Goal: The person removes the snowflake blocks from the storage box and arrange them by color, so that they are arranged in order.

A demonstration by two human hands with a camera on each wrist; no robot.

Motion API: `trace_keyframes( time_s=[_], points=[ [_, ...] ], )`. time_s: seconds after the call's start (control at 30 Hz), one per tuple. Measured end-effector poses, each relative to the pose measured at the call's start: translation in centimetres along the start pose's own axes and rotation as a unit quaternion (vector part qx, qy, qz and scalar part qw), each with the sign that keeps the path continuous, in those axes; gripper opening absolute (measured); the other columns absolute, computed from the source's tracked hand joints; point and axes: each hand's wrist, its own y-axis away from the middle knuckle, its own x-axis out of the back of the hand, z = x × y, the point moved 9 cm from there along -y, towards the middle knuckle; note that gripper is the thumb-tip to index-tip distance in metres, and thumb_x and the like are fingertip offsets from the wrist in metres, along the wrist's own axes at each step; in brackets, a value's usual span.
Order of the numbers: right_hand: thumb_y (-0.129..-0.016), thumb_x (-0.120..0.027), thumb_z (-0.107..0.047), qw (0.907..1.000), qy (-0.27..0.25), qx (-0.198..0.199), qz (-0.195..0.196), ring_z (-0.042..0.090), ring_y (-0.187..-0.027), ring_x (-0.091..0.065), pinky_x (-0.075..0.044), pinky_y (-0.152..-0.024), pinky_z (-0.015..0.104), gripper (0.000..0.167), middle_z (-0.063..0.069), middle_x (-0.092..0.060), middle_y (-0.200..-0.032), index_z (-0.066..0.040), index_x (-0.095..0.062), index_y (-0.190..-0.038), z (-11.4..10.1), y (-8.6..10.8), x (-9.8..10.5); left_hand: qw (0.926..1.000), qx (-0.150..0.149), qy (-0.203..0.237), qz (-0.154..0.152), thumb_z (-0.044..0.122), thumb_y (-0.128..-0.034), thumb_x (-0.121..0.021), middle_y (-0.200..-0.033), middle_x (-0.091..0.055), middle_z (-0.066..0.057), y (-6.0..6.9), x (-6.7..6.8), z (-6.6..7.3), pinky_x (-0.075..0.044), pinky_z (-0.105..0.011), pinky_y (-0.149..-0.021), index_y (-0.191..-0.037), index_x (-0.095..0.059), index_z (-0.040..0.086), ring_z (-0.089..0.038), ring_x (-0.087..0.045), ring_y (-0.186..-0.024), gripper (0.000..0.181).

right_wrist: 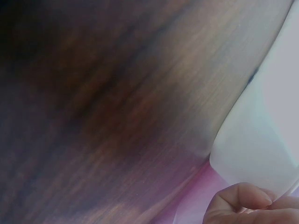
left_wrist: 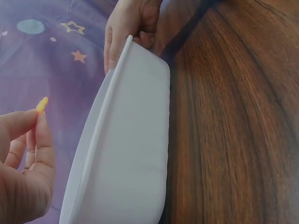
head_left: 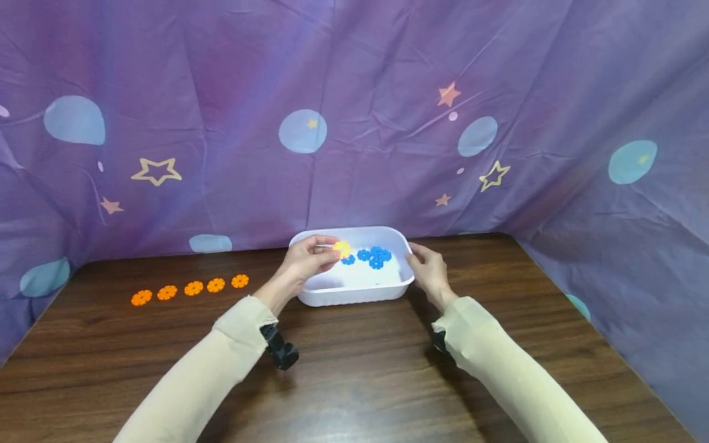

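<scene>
1. The tub (head_left: 354,295), white and shallow, stands upright on the brown desk (head_left: 354,369) and serves as reference.
2. The left hand (head_left: 310,258) is raised over the left part of the tub. Thumb and fingertip are nearly together, with only the yellow disc (head_left: 343,248) pinched between them.
3. The yellow disc is held above the tub, clear of its rim; the left wrist view shows it edge-on.
4. The right hand (head_left: 430,271) is at the right end of the tub, its fingers pinching the rim with a narrow gap.
5. Several blue discs (head_left: 364,254) lie inside the tub, some bunched and overlapping toward its right side.
6. Five orange discs (head_left: 194,288) lie on the desk, left of the tub, in a spaced row.
7. A purple curtain (head_left: 376,184), printed with stars and balloons, hangs behind the tub.
</scene>
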Motion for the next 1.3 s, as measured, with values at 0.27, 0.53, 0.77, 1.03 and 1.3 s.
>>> trace_keyframes(
  time_s=[0.27,0.53,0.77,1.03,1.3],
  points=[
    [-0.095,-0.053,-0.018,0.9999,-0.009,-0.002,-0.003,0.024,-0.083,-0.063,-0.056,-0.057,0.03,0.038,0.02,-0.062,-0.118,-0.007,-0.055,-0.131,0.2,0.0,-0.1,0.9999,0.0,0.01,0.006,-0.003,-0.0853,-0.063,-0.089,-0.064,-0.002,0.6,1.2,-0.2,-0.055,-0.023,-0.079,-0.121,-0.056,-0.003,-0.005,-0.062,-0.075,0.036],
    [-0.094,-0.054,-0.018,0.9999,-0.01,-0.002,0.002,0.015,-0.067,-0.06,-0.052,-0.049,0.027,0.038,0.022,-0.064,-0.111,-0.007,-0.056,-0.13,0.1,0.1,-0.2,0.9997,-0.011,0.016,0.012,-0.003,-0.0859,-0.062,-0.088,-0.063,-0.001,1.2,2.9,-0.1,-0.054,-0.024,-0.082,-0.123,-0.053,-0.005,-0.005,-0.062,-0.075,0.039],
    [-0.094,-0.054,-0.018,1.0,-0.007,0.001,0.001,0.02,-0.068,-0.061,-0.051,-0.047,0.026,0.038,0.022,-0.064,-0.112,-0.007,-0.056,-0.13,0.1,0.0,-0.1,0.9992,-0.006,0.03,0.026,-0.003,-0.0857,-0.063,-0.084,-0.061,0.003,1.8,4.9,0.0,-0.054,-0.019,-0.076,-0.124,-0.053,-0.003,-0.004,-0.061,-0.074,0.039],
    [-0.094,-0.054,-0.018,0.9999,-0.009,-0.004,-0.003,0.014,-0.06,-0.057,-0.045,-0.043,0.021,0.038,0.022,-0.064,-0.112,-0.007,-0.056,-0.13,0.2,0.1,-0.1,0.9986,-0.016,0.047,0.018,-0.004,-0.0864,-0.062,-0.081,-0.062,0.006,2.5,5.9,0.2,-0.053,-0.015,-0.073,-0.12,-0.053,-0.003,-0.002,-0.06,-0.074,0.035],
    [-0.094,-0.054,-0.018,0.9999,-0.009,-0.004,-0.003,0.015,-0.063,-0.058,-0.046,-0.044,0.021,0.038,0.022,-0.064,-0.111,-0.007,-0.056,-0.131,0.1,0.0,-0.1,0.9984,-0.015,0.05,0.023,-0.005,-0.0873,-0.06,-0.081,-0.06,0.007,3.0,7.5,0.0,-0.054,-0.016,-0.072,-0.12,-0.053,-0.001,-0.002,-0.06,-0.073,0.033]
  ],
)
